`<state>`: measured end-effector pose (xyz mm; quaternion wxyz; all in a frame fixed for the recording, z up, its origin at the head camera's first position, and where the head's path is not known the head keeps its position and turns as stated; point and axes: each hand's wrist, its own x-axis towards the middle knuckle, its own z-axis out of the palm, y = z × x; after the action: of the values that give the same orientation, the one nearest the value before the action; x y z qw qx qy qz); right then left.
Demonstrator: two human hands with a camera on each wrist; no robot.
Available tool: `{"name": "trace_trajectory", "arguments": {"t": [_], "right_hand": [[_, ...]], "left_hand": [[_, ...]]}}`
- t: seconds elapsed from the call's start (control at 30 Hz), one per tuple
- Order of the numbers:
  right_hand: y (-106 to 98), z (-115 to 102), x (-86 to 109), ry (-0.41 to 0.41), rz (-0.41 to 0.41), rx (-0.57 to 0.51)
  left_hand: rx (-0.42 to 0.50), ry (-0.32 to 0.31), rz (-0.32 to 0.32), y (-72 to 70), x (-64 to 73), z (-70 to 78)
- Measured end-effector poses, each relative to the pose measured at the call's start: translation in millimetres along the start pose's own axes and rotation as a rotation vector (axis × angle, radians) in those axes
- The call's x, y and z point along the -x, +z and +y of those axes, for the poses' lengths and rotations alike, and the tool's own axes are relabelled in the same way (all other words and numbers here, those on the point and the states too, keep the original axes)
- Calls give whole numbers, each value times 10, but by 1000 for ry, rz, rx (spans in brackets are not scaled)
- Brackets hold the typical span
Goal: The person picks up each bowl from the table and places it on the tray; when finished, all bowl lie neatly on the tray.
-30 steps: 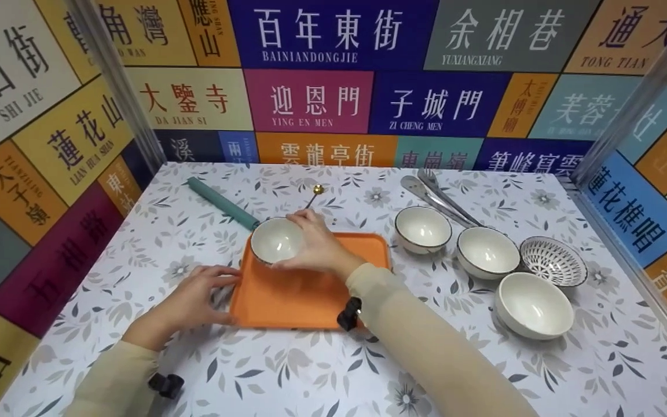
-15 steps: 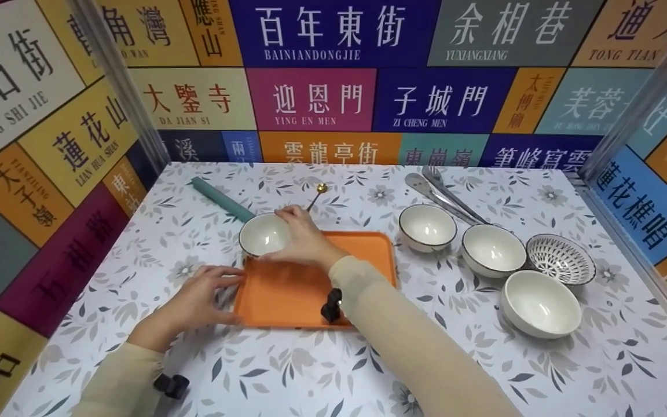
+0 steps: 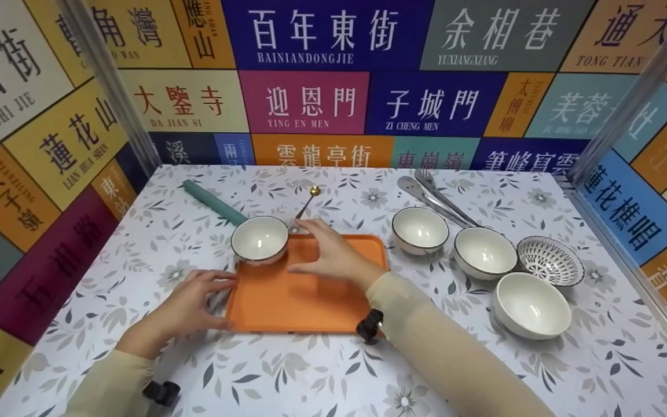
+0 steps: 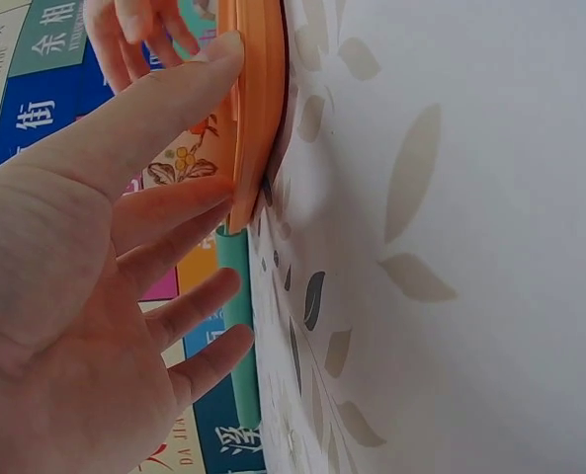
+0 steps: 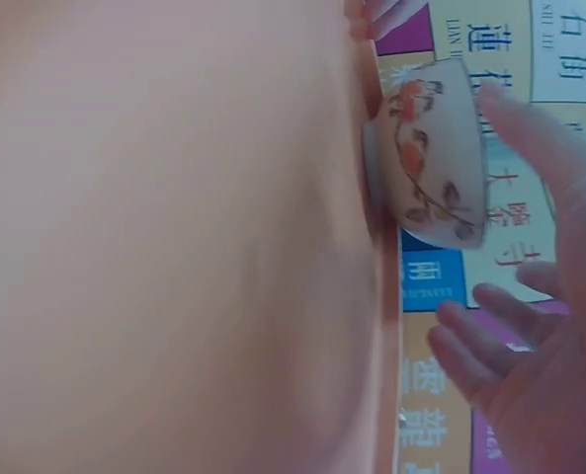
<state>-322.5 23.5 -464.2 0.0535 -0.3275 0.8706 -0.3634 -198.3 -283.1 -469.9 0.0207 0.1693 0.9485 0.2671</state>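
A white bowl (image 3: 260,239) with a dark rim and a painted flower pattern outside stands upright on the back left corner of an orange tray (image 3: 304,307). My right hand (image 3: 333,255) is over the tray, just right of the bowl, thumb and fingers spread apart and holding nothing. In the right wrist view a gap shows between most of those fingers and the bowl (image 5: 436,158). My left hand (image 3: 186,304) is at the tray's left edge, its thumb and index fingertips right at the rim (image 4: 258,89). The other left fingers are extended beside the tray.
A green stick-like roll (image 3: 212,201) lies behind the tray's left corner, a gold-tipped thin spoon (image 3: 308,202) behind its middle. To the right stand bowls (image 3: 420,230), (image 3: 486,252), a patterned bowl (image 3: 550,260) and a plain bowl (image 3: 532,305). Metal cutlery (image 3: 435,200) lies behind them.
My right hand has let go of the bowl and drawn back to the right, after shifting it left onto the tray's corner. My left hand stays at the tray's edge.
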Motion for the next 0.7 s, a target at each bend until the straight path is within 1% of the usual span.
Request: {"name": "trace_trajectory", "arguments": {"t": [0.07, 0.17, 0.27, 0.43, 0.53, 0.7], "right_hand": [[-66, 32, 125, 9, -11, -2], [-162, 84, 298, 25, -10, 34], [-243, 119, 448, 22, 8, 65], [-378, 148, 735, 6, 44, 82], [-464, 180, 937, 5, 66, 103], [-625, 259, 1282, 22, 113, 107]], "left_hand": [[6, -2, 3, -2, 8, 10], [9, -4, 3, 0, 5, 31], [4, -20, -8, -4, 12, 28], [-5, -31, -14, -4, 19, 31], [-2, -26, -11, 4, 19, 40], [-6, -2, -2, 9, 18, 43]]}}
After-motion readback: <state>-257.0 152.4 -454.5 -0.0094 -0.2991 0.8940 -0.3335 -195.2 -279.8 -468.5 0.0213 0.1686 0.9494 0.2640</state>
